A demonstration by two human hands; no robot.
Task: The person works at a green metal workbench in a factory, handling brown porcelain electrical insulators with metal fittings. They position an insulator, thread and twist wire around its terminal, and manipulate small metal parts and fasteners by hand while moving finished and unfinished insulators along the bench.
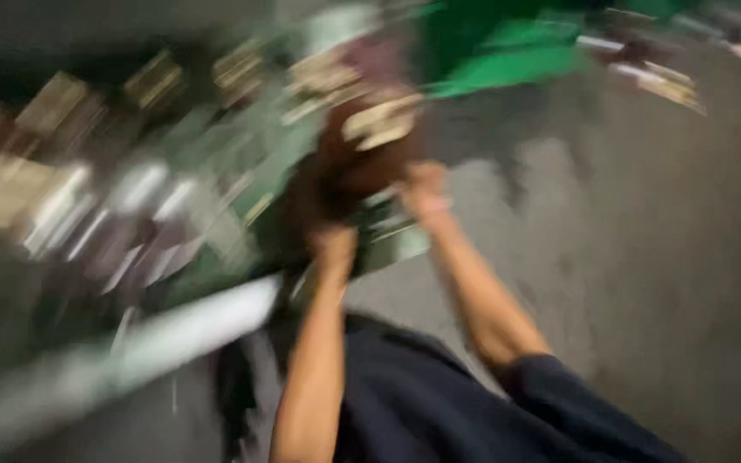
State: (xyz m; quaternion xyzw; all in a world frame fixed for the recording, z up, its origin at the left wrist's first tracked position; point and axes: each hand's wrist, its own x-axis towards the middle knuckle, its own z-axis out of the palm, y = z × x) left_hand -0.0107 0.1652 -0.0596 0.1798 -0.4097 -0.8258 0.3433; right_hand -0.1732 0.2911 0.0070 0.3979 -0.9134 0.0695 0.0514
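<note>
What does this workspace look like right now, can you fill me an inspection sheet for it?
Surface: grey floor, heavily blurred.
Job's things: dark brown rounded object with a pale piece on top, held up by both hands; its kind cannot be told.
Clutter: blurred pale and tan shapes at left; green shape at top.
Grips: left hand and right hand both on the brown object; fingers too blurred to judge.
Cables: nothing seen.
Surroundings: pale bar running diagonally; person's dark blue clothing.
</note>
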